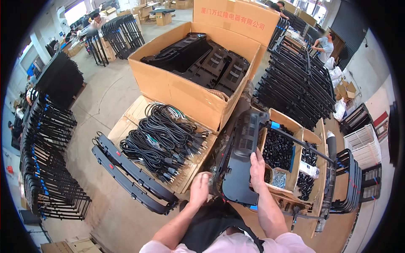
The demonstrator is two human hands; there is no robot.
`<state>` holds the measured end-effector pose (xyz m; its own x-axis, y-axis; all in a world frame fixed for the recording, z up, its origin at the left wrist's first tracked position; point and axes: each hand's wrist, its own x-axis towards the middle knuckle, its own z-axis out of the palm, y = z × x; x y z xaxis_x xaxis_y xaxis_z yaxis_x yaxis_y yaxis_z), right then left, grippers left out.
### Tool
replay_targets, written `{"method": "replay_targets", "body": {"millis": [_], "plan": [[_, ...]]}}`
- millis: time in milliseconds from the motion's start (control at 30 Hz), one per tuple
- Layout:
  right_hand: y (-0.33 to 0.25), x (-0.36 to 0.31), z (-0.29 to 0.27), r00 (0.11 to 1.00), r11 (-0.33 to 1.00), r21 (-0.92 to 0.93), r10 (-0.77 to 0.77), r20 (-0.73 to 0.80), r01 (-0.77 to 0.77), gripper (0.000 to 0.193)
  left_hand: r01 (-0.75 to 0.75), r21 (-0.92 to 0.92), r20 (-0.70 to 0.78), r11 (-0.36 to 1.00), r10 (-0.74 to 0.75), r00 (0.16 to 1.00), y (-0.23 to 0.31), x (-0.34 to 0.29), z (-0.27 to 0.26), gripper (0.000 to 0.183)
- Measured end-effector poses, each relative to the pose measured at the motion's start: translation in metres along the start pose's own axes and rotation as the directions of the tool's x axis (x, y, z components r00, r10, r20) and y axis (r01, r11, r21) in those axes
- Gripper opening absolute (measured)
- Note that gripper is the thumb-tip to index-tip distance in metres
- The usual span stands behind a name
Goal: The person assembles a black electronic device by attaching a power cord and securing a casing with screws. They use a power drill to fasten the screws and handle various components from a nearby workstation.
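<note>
A black moulded plastic housing (239,177) lies lengthwise before me, its vent slots toward the far end and its broad rounded end toward my body. My right hand (257,169) grips its right edge, fingers laid along the side. Just left of the housing, my left hand (200,189) is raised with its fingers partly extended; I see nothing in it, though some fingertips are hidden. Bundled black power cords (164,135) with plugs lie on a cardboard surface (126,119) to the left. Two long curved black plastic strips (133,177) rest along that surface's near edge.
A large open cardboard box (175,82) of black plastic housings stands ahead. To the right, a divided wooden tray (297,159) holds small black parts and screws (279,178). Stacked black metal frames (295,80) and rows of frames (46,160) flank me; other people work farther off.
</note>
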<state>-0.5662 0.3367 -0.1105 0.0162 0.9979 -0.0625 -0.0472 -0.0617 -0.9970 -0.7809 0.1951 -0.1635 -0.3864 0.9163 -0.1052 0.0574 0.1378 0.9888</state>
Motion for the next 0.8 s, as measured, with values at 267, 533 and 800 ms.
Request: {"method": "replay_targets", "body": {"millis": [267, 533, 800], "plan": [[0.105, 0.01, -0.015, 0.999, 0.994, -0.107, 0.02, -0.049, -0.025, 0.062, -0.114, 0.341, 0.164, 0.933, 0.06, 0.985, -0.022, -0.013, 0.022, 0.058], [0.105, -0.001, -0.008, 0.993, 0.986, -0.155, 0.05, -0.105, -0.066, 0.058, -0.245, 0.442, 0.32, 0.863, 0.104, 0.942, -0.031, -0.016, 0.024, 0.064], [0.091, -0.003, -0.004, 0.992, 0.988, -0.15, 0.015, -0.129, -0.034, 0.054, -0.275, 0.453, 0.276, 0.848, 0.16, 0.948, -0.035, -0.02, 0.033, 0.061]]}}
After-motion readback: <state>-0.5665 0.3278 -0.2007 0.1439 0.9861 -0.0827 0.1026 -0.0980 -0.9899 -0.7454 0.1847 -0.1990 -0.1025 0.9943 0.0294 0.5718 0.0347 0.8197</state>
